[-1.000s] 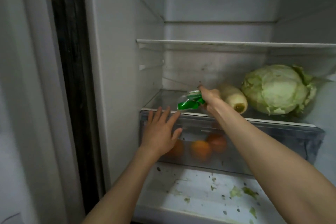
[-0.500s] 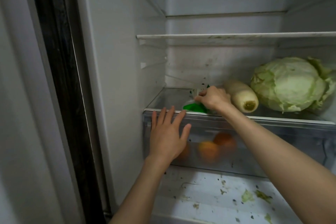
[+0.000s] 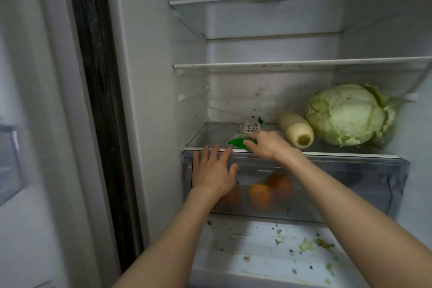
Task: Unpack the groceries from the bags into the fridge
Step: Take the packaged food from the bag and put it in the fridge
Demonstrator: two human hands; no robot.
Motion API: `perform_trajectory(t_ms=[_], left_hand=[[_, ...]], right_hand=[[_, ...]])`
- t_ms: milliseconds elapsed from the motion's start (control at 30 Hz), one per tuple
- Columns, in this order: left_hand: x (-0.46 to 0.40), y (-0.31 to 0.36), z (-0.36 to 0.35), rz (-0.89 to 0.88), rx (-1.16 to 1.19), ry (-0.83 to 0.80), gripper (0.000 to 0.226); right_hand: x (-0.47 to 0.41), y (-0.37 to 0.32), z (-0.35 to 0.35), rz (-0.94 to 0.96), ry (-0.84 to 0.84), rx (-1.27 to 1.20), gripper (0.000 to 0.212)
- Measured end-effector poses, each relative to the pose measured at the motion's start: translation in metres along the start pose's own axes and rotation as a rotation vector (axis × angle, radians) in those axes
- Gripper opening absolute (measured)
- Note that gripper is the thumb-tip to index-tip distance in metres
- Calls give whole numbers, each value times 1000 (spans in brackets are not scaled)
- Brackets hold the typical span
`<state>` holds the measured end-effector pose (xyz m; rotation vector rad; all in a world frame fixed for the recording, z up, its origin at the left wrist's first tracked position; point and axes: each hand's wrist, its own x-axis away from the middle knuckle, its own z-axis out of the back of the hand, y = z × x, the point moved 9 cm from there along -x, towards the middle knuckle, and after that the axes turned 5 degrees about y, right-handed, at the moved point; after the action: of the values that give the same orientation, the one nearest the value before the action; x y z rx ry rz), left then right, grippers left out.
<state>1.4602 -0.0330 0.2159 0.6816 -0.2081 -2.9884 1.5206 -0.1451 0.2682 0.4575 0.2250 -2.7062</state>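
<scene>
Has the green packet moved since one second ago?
Yes. The green packet was held above the glass shelf edge; now it lies on it, left of the white radish.

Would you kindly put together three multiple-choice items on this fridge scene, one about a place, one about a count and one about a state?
1. Where does the cabbage lie?
A. In the drawer
B. On the shelf above the drawer, right of the radish
C. On the top shelf

2. How many oranges show through the drawer front?
A. Three
B. One
C. Six

3. What is the left hand doing?
A. Gripping the radish
B. Holding a bag
C. Lying open, fingers spread, against the drawer front

Answers:
1. B: the cabbage sits beside the radish on the glass shelf over the drawer.
2. A: three oranges are seen behind the clear front, one partly hidden by the left wrist.
3. C: its fingers are straight and hold nothing, while the right hand is at the green packet.
</scene>
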Motion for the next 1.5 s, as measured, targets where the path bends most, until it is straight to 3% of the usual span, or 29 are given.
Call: perform_trajectory(t_ms=[133, 333, 600, 733, 1000, 1133, 1300, 1500], left_hand=[[14, 4, 8, -2, 7, -89, 57], [94, 10, 44, 33, 70, 152, 58], [267, 10, 60, 145, 82, 165, 57], [351, -12, 59, 231, -56, 100, 57], [545, -104, 83, 484, -132, 6, 74], [670, -160, 122, 731, -155, 26, 54], [827, -228, 185, 1029, -180, 52, 54], [957, -281, 259, 1204, -221, 114, 53]], right_hand=[[43, -7, 9, 85, 85, -53, 54], [131, -24, 30, 182, 239, -168, 58], [267, -50, -5, 248, 39, -286, 61], [333, -90, -20, 307, -28, -391, 58], [478, -237, -76, 619, -264, -443, 57], [553, -341, -81, 779, -336, -469, 57], [661, -483, -65, 997, -374, -543, 57], [753, -615, -42, 1164, -377, -593, 55]])
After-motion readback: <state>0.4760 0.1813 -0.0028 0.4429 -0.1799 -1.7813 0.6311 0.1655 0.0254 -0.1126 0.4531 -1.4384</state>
